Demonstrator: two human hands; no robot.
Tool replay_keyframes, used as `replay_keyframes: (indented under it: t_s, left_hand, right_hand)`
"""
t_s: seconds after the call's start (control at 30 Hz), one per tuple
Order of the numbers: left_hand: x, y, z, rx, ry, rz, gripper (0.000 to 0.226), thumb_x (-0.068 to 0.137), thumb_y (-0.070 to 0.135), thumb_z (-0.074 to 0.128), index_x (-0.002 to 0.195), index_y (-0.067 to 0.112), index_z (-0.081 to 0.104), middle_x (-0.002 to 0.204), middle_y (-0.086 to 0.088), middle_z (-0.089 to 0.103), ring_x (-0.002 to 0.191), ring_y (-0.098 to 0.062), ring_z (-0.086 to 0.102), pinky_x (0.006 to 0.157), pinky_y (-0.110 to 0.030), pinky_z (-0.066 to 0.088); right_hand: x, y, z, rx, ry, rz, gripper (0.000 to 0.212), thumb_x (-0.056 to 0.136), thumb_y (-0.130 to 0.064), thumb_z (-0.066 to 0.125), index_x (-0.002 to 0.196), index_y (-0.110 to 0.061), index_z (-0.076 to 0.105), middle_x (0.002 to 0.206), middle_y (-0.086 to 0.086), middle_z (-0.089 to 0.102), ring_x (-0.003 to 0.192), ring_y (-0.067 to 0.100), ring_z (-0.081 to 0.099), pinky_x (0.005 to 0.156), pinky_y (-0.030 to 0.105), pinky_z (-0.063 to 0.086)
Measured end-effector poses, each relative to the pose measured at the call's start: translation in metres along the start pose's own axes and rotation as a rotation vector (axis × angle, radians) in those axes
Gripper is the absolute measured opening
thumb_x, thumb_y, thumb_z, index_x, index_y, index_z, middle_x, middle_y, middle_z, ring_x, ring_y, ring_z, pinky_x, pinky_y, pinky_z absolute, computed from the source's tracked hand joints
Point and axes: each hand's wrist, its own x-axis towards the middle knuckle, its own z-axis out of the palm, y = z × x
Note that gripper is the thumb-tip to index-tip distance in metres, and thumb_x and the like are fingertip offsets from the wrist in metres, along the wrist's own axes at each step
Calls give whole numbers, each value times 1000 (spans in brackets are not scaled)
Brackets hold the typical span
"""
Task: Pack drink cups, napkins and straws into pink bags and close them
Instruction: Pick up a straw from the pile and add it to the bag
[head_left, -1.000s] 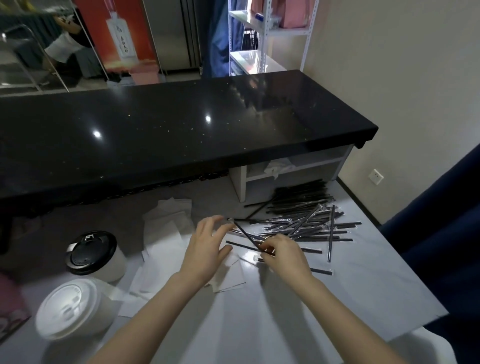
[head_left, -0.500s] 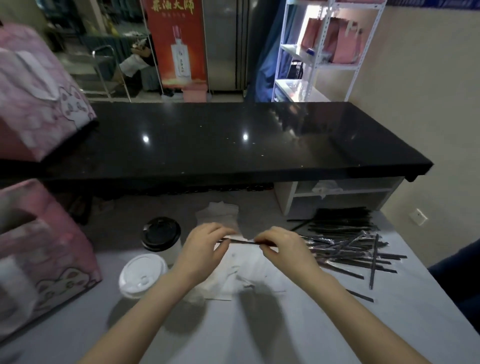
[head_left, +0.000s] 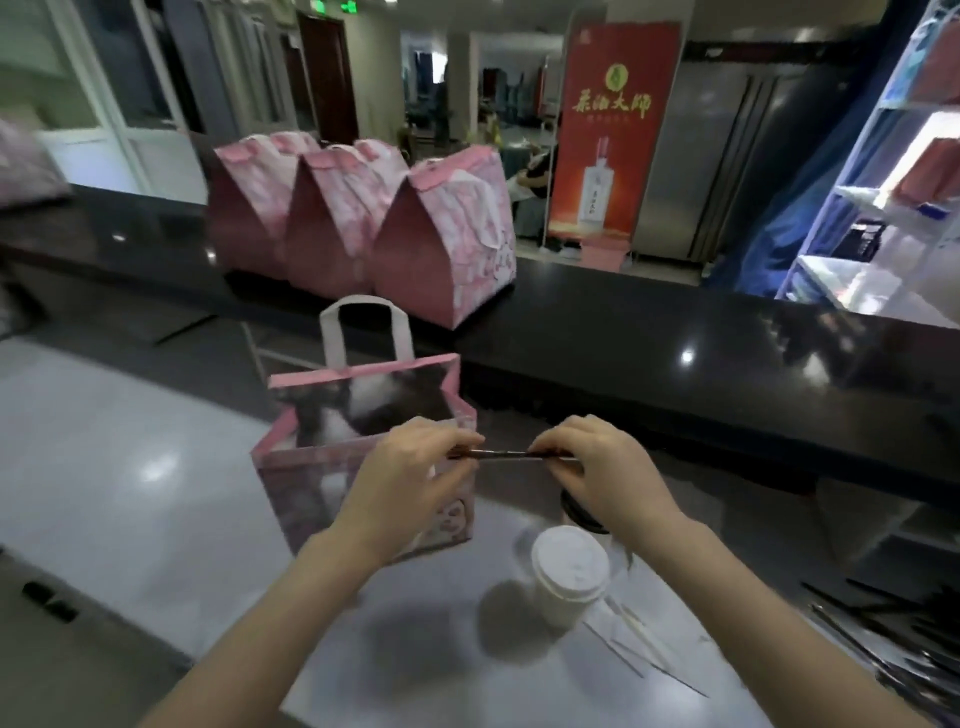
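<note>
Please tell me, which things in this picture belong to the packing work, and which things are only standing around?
Belonging to the job:
- straw, held by left hand and right hand
- open pink bag
- white-lidded cup
- dark-lidded cup
- napkins
- loose straws
- three closed pink bags

Just lying about:
- red banner
- shelf unit

Glossy black stone-like counter (head_left: 649, 332) with bright highlights; matt pale grey worktop (head_left: 130, 467). Open bag (head_left: 322, 483) and closed bags (head_left: 441, 249) of pink printed fabric-like sheet, faintly sheened. Cup (head_left: 569, 577) with smooth white plastic lid. Dark straw (head_left: 511, 455) in shiny clear wrap. Polished metal cabinet (head_left: 711, 166).
</note>
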Motion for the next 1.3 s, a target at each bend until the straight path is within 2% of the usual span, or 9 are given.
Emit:
replay_keyframes:
  t_s: [0.1, 0.23, 0.37, 0.43, 0.5, 0.7, 1.0, 1.1, 1.3]
  left_hand:
    - [-11, -40, -48, 2, 144, -95, 24, 83, 22, 72, 106, 16, 70, 101, 4, 69, 92, -9, 62, 82, -20, 49]
    - [-20, -101, -93, 68, 232, -262, 31, 80, 14, 75, 110, 19, 68, 108, 3, 68, 103, -15, 59, 88, -19, 43]
    - [-17, -149, -107, 47, -72, -359, 72, 73, 38, 80, 135, 16, 53, 138, -2, 52, 137, -24, 36, 111, -36, 31]
    - [-17, -163, -107, 37, -264, -412, 96, 66, 65, 69, 146, 20, 38, 151, 2, 36, 145, -20, 18, 117, -41, 23]
    - [-20, -176, -106, 27, -310, -413, 106, 59, 78, 56, 148, 26, 32, 155, 6, 30, 147, -17, 11, 118, -41, 21]
    - [-35, -195, -103, -23, -311, -391, 111, 66, 78, 62, 153, 31, 14, 160, 17, 5, 145, -1, -12, 118, -34, 6]
    - [-33, -195, -97, -95, -308, -381, 111, 59, 90, 50, 151, 39, 16, 151, 33, 3, 138, 12, -16, 117, -34, 8]
    - [-32, -196, -94, -81, -289, -362, 114, 53, 90, 56, 149, 41, 18, 150, 34, 4, 140, 11, -14, 117, -32, 8]
    - [-19, -197, -94, -47, -252, -368, 111, 50, 82, 67, 142, 57, 11, 157, 26, 2, 144, 3, -9, 117, -36, 12]
  right_hand:
    - [40, -37, 7, 16, -2, -27, 18, 85, -10, 66, 100, -18, 73, 96, -2, 67, 92, 19, 59, 79, 40, 50]
    - [90, -80, 18, 135, 62, -46, 18, 80, -3, 72, 95, -12, 75, 88, 2, 69, 84, 18, 65, 79, 37, 53]
    - [134, -123, 48, 229, 23, -66, 20, 77, 1, 71, 92, -12, 75, 89, 1, 70, 81, 15, 65, 80, 31, 54]
    - [150, -138, 70, 242, -27, -65, 19, 78, 0, 70, 92, -13, 74, 90, 0, 70, 84, 12, 64, 81, 28, 54]
    - [159, -145, 89, 233, -85, -17, 19, 80, -3, 70, 93, -15, 74, 93, 0, 70, 88, 12, 65, 85, 27, 52]
    - [161, -124, 111, -68, -298, 166, 20, 83, -8, 62, 93, -23, 71, 94, -4, 70, 86, 15, 64, 80, 35, 54]
    - [165, -112, 128, -170, -530, 155, 26, 85, -12, 65, 106, -27, 71, 104, -5, 70, 92, 15, 66, 82, 33, 56]
    - [164, -98, 126, -173, -503, 118, 22, 83, -18, 67, 103, -28, 70, 103, -7, 68, 89, 12, 62, 75, 29, 53]
    - [158, -65, 107, 21, -241, -23, 20, 84, -33, 68, 104, -30, 70, 106, -13, 66, 90, 2, 58, 85, 30, 52]
